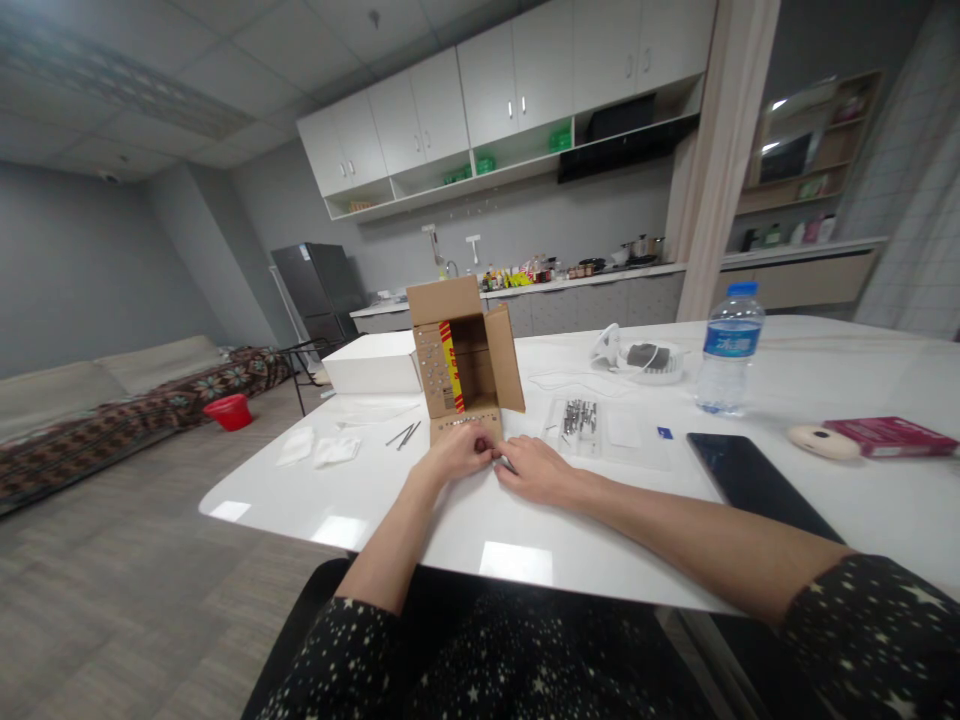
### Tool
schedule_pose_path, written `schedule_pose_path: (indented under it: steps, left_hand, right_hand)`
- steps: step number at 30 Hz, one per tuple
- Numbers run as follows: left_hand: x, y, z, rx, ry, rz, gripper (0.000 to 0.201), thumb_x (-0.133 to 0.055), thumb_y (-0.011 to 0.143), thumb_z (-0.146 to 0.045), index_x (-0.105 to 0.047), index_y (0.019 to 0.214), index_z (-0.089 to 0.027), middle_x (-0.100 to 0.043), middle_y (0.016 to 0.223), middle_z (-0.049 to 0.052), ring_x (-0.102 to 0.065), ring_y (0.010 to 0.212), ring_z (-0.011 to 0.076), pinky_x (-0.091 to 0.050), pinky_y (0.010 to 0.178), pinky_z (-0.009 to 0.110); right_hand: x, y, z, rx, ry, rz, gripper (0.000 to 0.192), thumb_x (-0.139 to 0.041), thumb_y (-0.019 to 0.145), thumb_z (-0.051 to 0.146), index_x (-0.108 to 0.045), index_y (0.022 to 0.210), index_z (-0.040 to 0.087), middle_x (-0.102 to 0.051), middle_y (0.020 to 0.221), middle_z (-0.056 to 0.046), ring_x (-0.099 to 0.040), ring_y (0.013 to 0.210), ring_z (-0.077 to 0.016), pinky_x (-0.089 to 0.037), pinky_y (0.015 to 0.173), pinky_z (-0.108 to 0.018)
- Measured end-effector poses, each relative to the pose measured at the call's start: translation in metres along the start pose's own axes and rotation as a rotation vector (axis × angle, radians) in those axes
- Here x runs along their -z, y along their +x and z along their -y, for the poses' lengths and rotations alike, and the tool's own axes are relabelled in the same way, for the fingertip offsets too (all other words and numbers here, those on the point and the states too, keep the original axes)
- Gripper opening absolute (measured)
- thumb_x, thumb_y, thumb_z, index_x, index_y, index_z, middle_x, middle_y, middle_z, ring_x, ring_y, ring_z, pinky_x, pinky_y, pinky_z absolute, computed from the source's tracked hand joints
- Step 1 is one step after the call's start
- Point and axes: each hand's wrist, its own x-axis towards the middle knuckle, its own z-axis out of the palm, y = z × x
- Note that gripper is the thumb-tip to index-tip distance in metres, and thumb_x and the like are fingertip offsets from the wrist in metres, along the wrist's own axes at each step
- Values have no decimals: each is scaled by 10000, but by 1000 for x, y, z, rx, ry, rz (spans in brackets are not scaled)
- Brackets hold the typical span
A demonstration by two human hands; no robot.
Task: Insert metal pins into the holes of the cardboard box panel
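Both hands meeting at front flap of one open cardboard box (pixel 465 365), standing on white table (pixel 420 500). Left hand (pixel 457 452) and right hand (pixel 534 468) pinching something small, maybe screw (too tiny to tell). Better working slowly, keeping piece low over table. Two loose nails (pixel 403 435) lying left; one bottle (pixel 727 350) standing right.

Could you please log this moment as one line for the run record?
left hand: on cardboard box lower flap | right hand: beside it on table | small metal parts right of box | grip unclear
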Motion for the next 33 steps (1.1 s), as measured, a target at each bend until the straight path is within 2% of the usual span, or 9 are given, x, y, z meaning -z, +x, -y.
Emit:
schedule_pose_path:
  steps: [13,20,29,33]
  left_hand:
    - [1,1,-5,61,-75,21,116,-564,764,-215,-659,742,-152,-659,699,23,-564,627,138,-404,568,231]
    - [0,0,-4,74,-71,-13,123,-566,783,-247,-636,742,-155,-651,708,25,-561,635,142,-404,571,237]
    - [-4,2,2,118,-67,-114,124,-532,823,-254,-601,759,-174,-648,732,15,-568,666,148,-395,595,253]
    - [-2,3,2,151,-66,-213,150,-508,867,-283,-592,801,-177,-639,726,13,-564,650,144,-399,601,258]
  right_hand:
    - [2,-1,1,-5,6,4,260,-430,935,297,-595,1079,158,-667,1024,-111,-596,953,-235,-376,809,-320]
    - [3,-1,2,-22,9,24,260,-433,946,308,-595,1082,157,-664,1038,-114,-592,976,-233,-373,834,-318]
    - [1,0,0,10,14,-13,251,-448,925,277,-599,1078,148,-676,1021,-109,-606,957,-230,-383,823,-317]
    - [3,-1,1,6,15,-5,261,-451,919,267,-610,1091,154,-679,1025,-112,-603,970,-236,-382,819,-315]
